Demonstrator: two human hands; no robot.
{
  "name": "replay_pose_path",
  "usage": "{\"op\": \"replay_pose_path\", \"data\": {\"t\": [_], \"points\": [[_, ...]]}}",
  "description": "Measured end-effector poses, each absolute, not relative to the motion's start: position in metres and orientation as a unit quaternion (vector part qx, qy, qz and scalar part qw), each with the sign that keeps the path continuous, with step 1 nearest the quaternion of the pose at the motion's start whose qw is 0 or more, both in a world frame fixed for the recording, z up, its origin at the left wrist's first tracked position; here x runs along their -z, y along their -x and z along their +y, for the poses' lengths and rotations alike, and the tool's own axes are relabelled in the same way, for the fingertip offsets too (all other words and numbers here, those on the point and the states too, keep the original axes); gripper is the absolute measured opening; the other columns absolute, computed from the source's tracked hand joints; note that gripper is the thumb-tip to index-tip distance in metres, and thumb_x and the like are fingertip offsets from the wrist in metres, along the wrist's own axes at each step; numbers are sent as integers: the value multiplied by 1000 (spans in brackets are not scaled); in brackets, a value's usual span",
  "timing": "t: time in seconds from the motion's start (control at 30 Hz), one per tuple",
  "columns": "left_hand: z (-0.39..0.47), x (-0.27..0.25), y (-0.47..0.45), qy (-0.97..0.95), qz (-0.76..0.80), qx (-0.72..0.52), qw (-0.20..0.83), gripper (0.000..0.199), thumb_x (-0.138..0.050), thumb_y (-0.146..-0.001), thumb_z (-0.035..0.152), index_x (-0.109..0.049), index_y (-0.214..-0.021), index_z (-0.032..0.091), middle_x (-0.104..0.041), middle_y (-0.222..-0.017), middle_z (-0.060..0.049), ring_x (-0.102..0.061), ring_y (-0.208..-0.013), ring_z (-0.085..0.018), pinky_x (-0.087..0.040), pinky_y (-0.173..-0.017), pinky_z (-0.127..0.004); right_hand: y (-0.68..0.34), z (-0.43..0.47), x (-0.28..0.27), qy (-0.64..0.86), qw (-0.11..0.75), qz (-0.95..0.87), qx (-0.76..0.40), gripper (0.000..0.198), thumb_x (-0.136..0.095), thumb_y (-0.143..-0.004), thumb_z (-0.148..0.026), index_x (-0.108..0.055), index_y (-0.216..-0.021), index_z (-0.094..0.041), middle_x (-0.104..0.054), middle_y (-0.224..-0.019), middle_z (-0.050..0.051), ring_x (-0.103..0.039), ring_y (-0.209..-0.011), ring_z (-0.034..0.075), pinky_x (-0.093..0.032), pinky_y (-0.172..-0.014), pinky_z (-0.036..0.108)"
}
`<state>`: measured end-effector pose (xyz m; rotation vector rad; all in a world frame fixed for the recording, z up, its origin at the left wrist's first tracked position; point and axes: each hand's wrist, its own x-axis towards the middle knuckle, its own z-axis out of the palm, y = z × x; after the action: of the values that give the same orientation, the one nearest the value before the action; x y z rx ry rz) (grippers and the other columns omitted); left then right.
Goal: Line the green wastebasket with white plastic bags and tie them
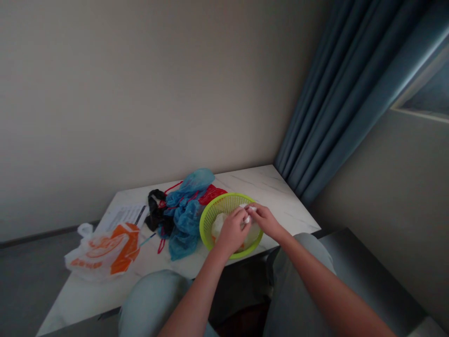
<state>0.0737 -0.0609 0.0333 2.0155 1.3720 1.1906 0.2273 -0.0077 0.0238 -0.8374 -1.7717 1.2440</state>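
Observation:
My left hand [232,230] and my right hand [265,220] meet above a yellow-green plastic basket [204,234] with perforated walls. Between their fingertips they pinch a small crumpled white plastic bag [247,219], mostly covered by the fingers. Both hands are closed on it. Inside the basket lies whitish plastic [218,225] with a bit of orange; my left hand and forearm hide part of it.
Left of the basket are crumpled blue bags [189,220], a red bag [211,194] and a black bag [157,213]. A white-and-orange bag [105,252] and a printed sheet [122,216] lie farther left on the marbled white table [252,180]. Blue curtains [336,93] hang at right.

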Motion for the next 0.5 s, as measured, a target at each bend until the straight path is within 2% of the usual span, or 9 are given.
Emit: {"op": "replay_pose_path", "data": {"t": [0.13, 0.23, 0.3, 0.4, 0.5], "points": [[-64, -29, -74, -717, 539, -395, 199, 16, -66, -85, 27, -54, -95, 23, -64, -90, -3, -62, -85, -20, -48, -78, -32, -223, -6, -18, 355, 411, -665, -513, 32, -58, -90, -51, -60, -96, -20, -64, -75, 1, -57, -63, 15, -45, -59, 26], [-66, -27, -76, -745, 525, -368, 184, 24, -62, -88, 21, -56, -111, 24, -68, -105, -5, -64, -96, -21, -49, -85, -33, -221, -10, -15, 368, 386, -654, -537, 32, -56, -91, -51, -52, -105, -23, -54, -60, -6, -45, -47, 12, -34, -46, 23], [-66, -27, -76, -770, 505, -357, 157, 16, -55, -92, 18, -59, -106, 24, -68, -107, -6, -64, -100, -21, -48, -89, -34, -221, -13, -15, 370, 373, -653, -546, 29, -51, -94, -50, -49, -108, -24, -46, -55, -9, -39, -44, 12, -30, -44, 23], [-65, -30, -73, -768, 511, -367, 124, 13, -50, -94, 18, -61, -92, 22, -69, -94, -5, -65, -91, -20, -48, -85, -33, -223, -17, -17, 353, 381, -661, -541, 23, -42, -98, -41, -42, -115, -25, -49, -62, -7, -49, -54, 14, -40, -53, 25], [-62, -33, -64, -728, 548, -400, 100, 11, -51, -95, 20, -63, -95, 22, -69, -90, -4, -65, -86, -19, -48, -82, -32, -226, -19, -20, 329, 394, -725, -459, 33, -51, -90, -25, -33, -118, -25, -58, -84, -1, -59, -79, 18, -48, -74, 33]]}}
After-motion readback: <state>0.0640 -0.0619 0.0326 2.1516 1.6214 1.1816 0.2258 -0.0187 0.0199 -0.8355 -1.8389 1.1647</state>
